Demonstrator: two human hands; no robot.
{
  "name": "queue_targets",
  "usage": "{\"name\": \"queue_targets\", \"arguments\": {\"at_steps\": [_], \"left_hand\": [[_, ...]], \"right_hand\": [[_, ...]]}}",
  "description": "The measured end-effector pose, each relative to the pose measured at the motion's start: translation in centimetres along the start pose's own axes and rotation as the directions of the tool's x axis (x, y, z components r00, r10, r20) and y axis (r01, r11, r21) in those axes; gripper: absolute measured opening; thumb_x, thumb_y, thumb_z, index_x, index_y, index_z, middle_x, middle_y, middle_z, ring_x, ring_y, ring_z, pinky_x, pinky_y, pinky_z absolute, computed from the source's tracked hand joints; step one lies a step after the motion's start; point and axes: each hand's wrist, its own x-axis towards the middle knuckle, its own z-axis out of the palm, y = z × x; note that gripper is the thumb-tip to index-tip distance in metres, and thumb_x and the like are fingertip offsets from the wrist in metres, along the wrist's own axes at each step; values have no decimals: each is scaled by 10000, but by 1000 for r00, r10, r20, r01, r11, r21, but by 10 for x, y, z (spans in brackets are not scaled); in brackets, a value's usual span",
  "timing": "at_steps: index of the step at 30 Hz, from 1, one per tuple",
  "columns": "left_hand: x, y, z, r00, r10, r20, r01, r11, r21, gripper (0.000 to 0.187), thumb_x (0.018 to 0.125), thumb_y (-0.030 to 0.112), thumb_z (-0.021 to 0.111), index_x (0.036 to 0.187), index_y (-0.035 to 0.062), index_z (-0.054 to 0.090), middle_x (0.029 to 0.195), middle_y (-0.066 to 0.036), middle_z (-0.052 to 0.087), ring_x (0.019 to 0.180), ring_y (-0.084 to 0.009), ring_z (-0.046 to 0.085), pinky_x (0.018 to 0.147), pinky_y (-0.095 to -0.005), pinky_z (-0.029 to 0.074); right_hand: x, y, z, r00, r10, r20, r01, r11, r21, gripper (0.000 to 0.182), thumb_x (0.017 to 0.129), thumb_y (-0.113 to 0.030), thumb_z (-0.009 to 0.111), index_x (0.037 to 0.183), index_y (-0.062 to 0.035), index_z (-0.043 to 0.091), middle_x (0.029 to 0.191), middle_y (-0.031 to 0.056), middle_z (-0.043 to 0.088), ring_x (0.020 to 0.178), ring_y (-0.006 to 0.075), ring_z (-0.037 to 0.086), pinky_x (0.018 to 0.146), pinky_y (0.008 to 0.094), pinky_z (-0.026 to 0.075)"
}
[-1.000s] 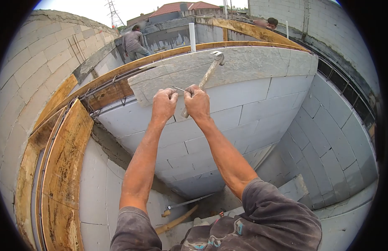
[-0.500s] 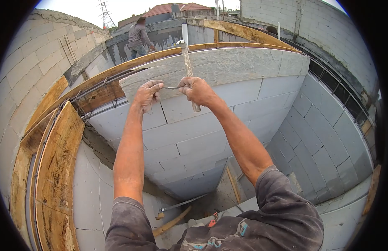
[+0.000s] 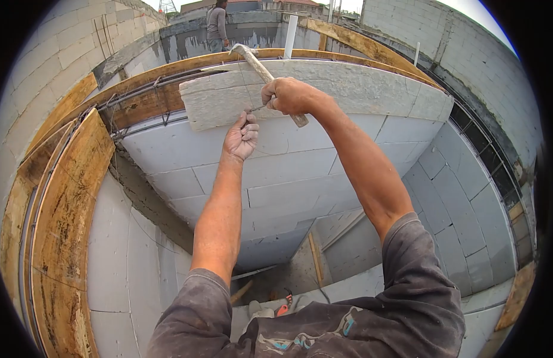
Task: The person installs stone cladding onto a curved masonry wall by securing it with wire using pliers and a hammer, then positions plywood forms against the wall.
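Observation:
My right hand (image 3: 294,97) is wrapped round the wooden handle of a hammer (image 3: 260,70), whose metal claw head points up and left over the rough grey board (image 3: 336,89). My left hand (image 3: 241,138) is closed in a pinch at the board's lower edge, just left of and below my right hand. A small thin piece, like a nail or wire, spans the gap between the fingertips of both hands. Thin wire or string loops down near my left hand, in front of the pale block wall (image 3: 288,170).
Wooden formwork planks (image 3: 70,232) and steel rebar (image 3: 142,92) run along the left and top. A white pipe (image 3: 290,37) stands behind the board. A person (image 3: 217,27) is at the back. Below lie a wooden stick (image 3: 316,259) and a red-handled tool (image 3: 283,307).
The view has shifted. My left hand has moved right and lower, closer to my right hand. The hammer now tilts left instead of standing nearly upright. The person at the back stands straighter.

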Motion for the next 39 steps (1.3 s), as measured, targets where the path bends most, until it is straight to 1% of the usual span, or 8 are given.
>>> {"name": "queue_targets", "arguments": {"at_steps": [6,14,20,23,26,29,35,39], "left_hand": [[10,-28,-22,978,170,-121,-164,985,61,209,938,215,704,1096,91,648,888,0,610,595,-62,408,470,-192,294],[14,-42,-22,880,355,-317,-293,929,227,278,856,190,807,978,94,577,841,4,595,559,-61,420,447,-207,275],[29,-32,-1,790,327,-519,-122,913,389,258,885,113,752,1030,107,539,838,4,534,527,-72,351,432,-226,260],[25,-27,-6,837,192,-513,4,934,357,222,872,144,781,932,115,569,787,21,524,509,-64,326,425,-219,245],[16,-39,9,780,314,-541,-70,904,423,216,874,167,783,907,119,575,770,22,508,493,-62,312,415,-223,236],[3,-46,12,772,430,-469,-103,811,576,198,908,227,751,946,102,601,773,22,504,485,-56,314,413,-226,241],[-6,-23,18,673,715,-191,-82,328,941,334,971,312,656,1101,5,680,791,31,529,599,-54,396,525,-221,346],[-11,-10,49,673,739,2,-300,270,915,309,963,278,663,1083,-5,700,791,42,545,657,-44,419,577,-222,364]], "right_hand": [[21,1,7,998,-28,53,40,971,-237,178,761,38,565,845,-56,690,814,137,712,826,309,689,731,445,526],[16,18,22,1000,-30,6,31,926,-376,302,937,-68,524,1142,-133,736,986,137,662,949,263,649,880,420,519],[24,19,27,1000,-12,20,19,917,-398,346,998,-102,459,1226,-158,714,1083,138,600,910,251,642,883,388,524],[28,11,27,999,0,35,14,915,-404,338,1004,-108,456,1208,-153,722,1056,133,603,886,249,639,876,385,524],[32,10,24,999,18,49,1,927,-376,315,1007,-124,469,1176,-134,734,1012,126,616,900,252,631,887,391,513],[32,13,16,996,-70,62,89,926,-368,282,999,-137,502,1139,-119,746,983,115,635,945,258,617,913,399,498],[35,11,-1,984,-92,155,137,940,-313,254,940,-86,560,1085,-126,764,1040,106,686,1022,265,618,969,417,475],[38,11,-2,987,-51,154,102,933,-345,267,937,-65,552,1095,-123,758,1031,119,702,1058,269,617,993,417,467]]}}
